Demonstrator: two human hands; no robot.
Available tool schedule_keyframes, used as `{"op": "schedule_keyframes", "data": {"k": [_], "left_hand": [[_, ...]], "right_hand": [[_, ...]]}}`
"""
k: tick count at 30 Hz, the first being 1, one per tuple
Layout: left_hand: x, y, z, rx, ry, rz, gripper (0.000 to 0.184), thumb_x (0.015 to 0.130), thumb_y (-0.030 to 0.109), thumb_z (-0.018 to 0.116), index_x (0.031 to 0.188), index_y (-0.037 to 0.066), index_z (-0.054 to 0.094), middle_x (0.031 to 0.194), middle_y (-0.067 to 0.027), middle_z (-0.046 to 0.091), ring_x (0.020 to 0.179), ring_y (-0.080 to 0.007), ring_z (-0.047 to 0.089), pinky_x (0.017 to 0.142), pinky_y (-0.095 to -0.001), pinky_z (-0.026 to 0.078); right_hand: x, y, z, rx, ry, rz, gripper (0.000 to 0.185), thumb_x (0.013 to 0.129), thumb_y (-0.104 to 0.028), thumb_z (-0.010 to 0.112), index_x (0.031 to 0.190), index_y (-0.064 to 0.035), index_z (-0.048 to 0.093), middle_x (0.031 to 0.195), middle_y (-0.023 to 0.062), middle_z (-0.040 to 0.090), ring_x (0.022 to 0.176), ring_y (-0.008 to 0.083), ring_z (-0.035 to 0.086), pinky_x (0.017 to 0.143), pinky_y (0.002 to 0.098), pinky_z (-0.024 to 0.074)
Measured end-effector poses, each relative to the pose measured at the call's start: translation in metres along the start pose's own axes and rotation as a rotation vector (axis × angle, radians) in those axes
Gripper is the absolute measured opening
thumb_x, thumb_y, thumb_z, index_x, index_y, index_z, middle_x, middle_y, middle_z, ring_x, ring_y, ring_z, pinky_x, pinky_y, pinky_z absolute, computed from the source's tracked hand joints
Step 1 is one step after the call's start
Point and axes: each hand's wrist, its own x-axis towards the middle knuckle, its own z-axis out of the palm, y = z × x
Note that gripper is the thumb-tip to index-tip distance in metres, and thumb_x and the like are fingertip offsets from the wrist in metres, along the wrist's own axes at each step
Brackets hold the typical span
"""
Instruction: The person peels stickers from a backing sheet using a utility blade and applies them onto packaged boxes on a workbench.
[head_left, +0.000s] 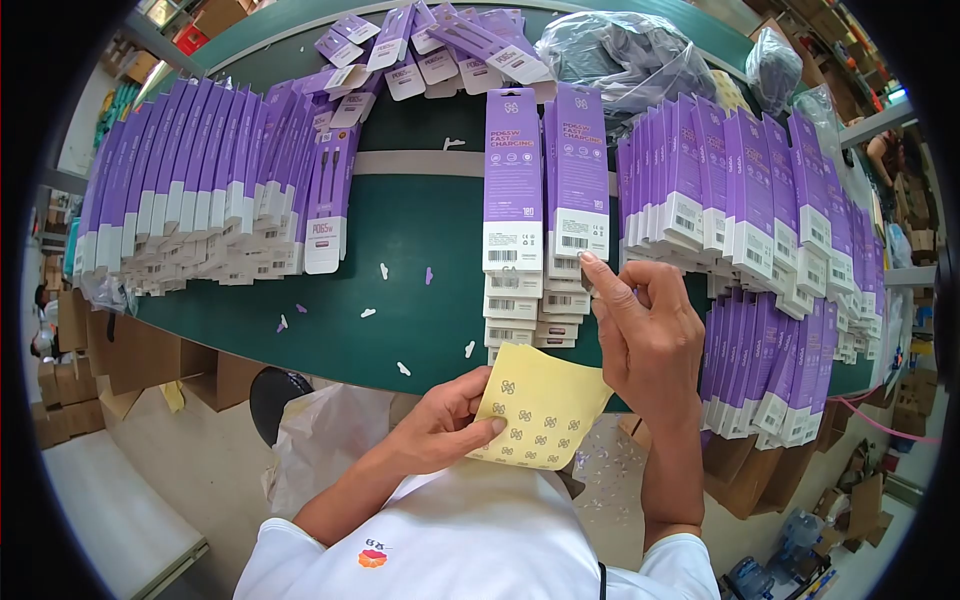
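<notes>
Table (420, 235): dark green top with a curved near edge in front of a person in a white shirt (480, 520).
Left hand (445, 420): pinches the left side of a yellow sheet (550, 385) between thumb and fingers.
Yellow sheet: held tilted at the middle of the table's near edge, in front of the shirt; rows of small dark printed marks cover its lower part.
Right hand (645, 335): index finger stretched out, other fingers curled; its tip is at the bottom end of the right stack's top box (580, 170). Whether finger and thumb pinch anything, I cannot tell.
Middle stacks: two stacks of purple-and-white boxes side by side, reaching toward the near edge; the left stack's top box (513, 180) reads "PD65W Fast Charging".
Left side: a long leaning row of similar boxes (185, 170).
Right side: more leaning rows (740, 180), one group (765, 365) near the right corner.
Far edge: a jumbled box pile (430, 50) beside a clear plastic bag (630, 65).
Between left row and stacks: scattered small white and purple scraps (384, 271).
</notes>
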Motion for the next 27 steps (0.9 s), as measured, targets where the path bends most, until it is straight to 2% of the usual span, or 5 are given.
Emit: {"op": "schedule_keyframes", "data": {"k": [5, 7, 8, 12, 27], "left_hand": [[0.001, 0.0, 0.007, 0.002, 0.048, 0.07, 0.047, 0.113, 0.002, 0.058, 0.158, -0.006, 0.048, 0.142, -0.0117, 0.069, 0.127, -0.0118, 0.068, 0.106, -0.0317, 0.055], [0.002, 0.0, 0.011, -0.01, 0.081, 0.095, 0.045, 0.113, 0.002, 0.058, 0.157, -0.006, 0.05, 0.142, -0.0111, 0.069, 0.126, -0.0115, 0.068, 0.107, -0.0316, 0.055], [0.002, -0.001, 0.013, -0.018, 0.095, 0.11, 0.044, 0.113, 0.003, 0.058, 0.156, -0.005, 0.05, 0.142, -0.011, 0.07, 0.126, -0.0114, 0.068, 0.107, -0.0318, 0.055], [0.004, -0.001, 0.022, -0.066, 0.139, 0.121, 0.04, 0.114, 0.004, 0.058, 0.154, -0.004, 0.052, 0.142, -0.0106, 0.07, 0.126, -0.0111, 0.068, 0.108, -0.0327, 0.056], [0.008, -0.008, 0.033, -0.007, 0.061, 0.08, 0.039, 0.117, 0.006, 0.055, 0.155, -0.003, 0.051, 0.136, -0.0079, 0.072, 0.121, -0.0091, 0.069, 0.104, -0.0314, 0.059]], "right_hand": [[0.002, -0.005, -0.017, 0.193, -0.094, 0.12, 0.051, 0.092, 0.0, 0.074, 0.142, -0.0108, 0.078, 0.1, 0.0095, 0.067, 0.079, 0.0224, 0.064, 0.067, 0.0371, 0.0539], [-0.004, -0.012, -0.018, 0.206, 0.063, 0.116, 0.044, 0.091, -0.001, 0.077, 0.134, -0.0103, 0.08, 0.098, 0.0083, 0.067, 0.078, 0.0239, 0.064, 0.066, 0.0384, 0.0535], [-0.007, -0.015, -0.018, 0.215, 0.14, 0.113, 0.04, 0.091, -0.001, 0.078, 0.13, -0.01, 0.081, 0.097, 0.0077, 0.067, 0.078, 0.0247, 0.064, 0.065, 0.039, 0.0533], [-0.042, -0.037, -0.018, 0.285, 0.065, -0.042, 0.037, 0.085, -0.004, 0.085, 0.12, -0.0133, 0.083, 0.098, 0.003, 0.068, 0.081, 0.0224, 0.065, 0.065, 0.0366, 0.0519], [-0.079, -0.052, 0.002, 0.202, 0.009, -0.03, 0.046, 0.079, -0.006, 0.086, 0.124, -0.0159, 0.085, 0.101, 0.0013, 0.066, 0.087, 0.0218, 0.065, 0.068, 0.0359, 0.0528]]}}
